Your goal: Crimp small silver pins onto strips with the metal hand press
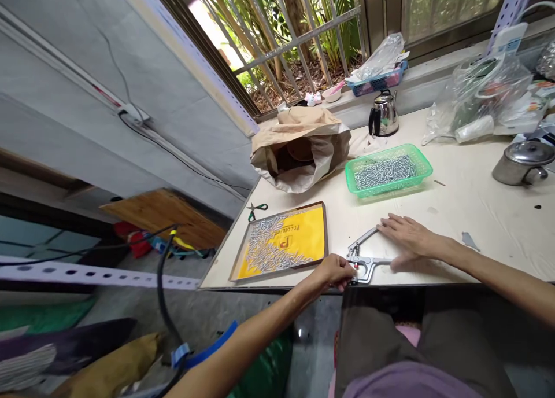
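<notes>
A silver metal hand tool with two spread handles (368,261) lies near the table's front edge. My left hand (337,271) is closed in a pinch at its jaw end, beside a small red spot; whatever is between the fingertips is too small to name. Stretched out flat, my right hand (405,237) has its fingers at the end of the upper handle and its blurred thumb by the lower one. To the left, a shallow tray (325,236) with a yellow lining holds many small metal pins (271,250). Similar pins fill a green plastic basket (427,169) behind the tool.
Green-handled scissors (259,206) lie behind the tray. A crumpled paper bag (299,149) gapes open at the back, near a steel kettle (385,114). Plastic bags (485,97) and a lidded metal pot (520,162) stand to the right. A grey flat scrap (469,240) lies beside my right forearm.
</notes>
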Available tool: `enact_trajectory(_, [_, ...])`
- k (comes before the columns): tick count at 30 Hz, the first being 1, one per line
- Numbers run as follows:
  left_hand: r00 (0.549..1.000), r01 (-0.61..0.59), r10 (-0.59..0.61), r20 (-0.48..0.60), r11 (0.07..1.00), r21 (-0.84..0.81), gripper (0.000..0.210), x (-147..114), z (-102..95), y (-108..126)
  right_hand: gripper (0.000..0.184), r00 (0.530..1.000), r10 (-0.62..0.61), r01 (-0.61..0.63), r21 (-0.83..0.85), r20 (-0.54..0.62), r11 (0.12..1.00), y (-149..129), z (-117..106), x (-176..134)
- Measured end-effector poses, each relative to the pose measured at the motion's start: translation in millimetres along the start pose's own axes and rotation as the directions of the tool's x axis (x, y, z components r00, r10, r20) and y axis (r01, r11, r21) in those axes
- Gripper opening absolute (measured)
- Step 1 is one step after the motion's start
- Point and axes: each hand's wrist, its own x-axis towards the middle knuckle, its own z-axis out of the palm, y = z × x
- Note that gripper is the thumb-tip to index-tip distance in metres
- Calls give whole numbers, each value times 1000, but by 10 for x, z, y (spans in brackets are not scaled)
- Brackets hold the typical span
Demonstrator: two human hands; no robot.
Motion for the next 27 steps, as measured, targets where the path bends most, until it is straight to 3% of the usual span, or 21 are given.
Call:
enact_trajectory(3, [1000,8,-8,-5,1000,14,25,11,6,5,93,999,9,-10,27,33,1000,-19,-53,36])
enact_trajectory(9, [1000,18,-18,-7,995,95,30,4,10,-16,68,997,13,-17,44,71,999,-116,-183,-24])
enact_trajectory(12, [981,-66,120,-154,947,315,28,-52,53,-80,61,999,6,-9,59,45,998,-143,-176,-65])
enact_trajectory(13, [945,-127,239,-225,898,422,25,-69,84,-100,59,999,3,-5,69,32,998,-153,-163,-80])
enact_trajectory(15, [808,-265,522,-275,738,620,16,-74,171,-116,53,1000,-6,6,86,-8,996,-174,-120,-109])
enact_trajectory(17, [669,-385,719,-188,552,739,14,-18,275,-75,51,999,-16,21,88,-50,996,-189,-59,-138])
enact_trajectory(20, [553,-518,833,3,340,784,45,168,385,73,63,995,-13,21,79,-99,997,-181,40,-178])
enact_trajectory(23, [518,-587,844,141,231,776,67,359,386,213,80,997,33,-28,73,-72,997,-148,79,-223])
enact_trajectory(27, [548,-585,810,208,194,788,72,452,319,309,64,993,117,-118,91,16,989,-154,1,-273])
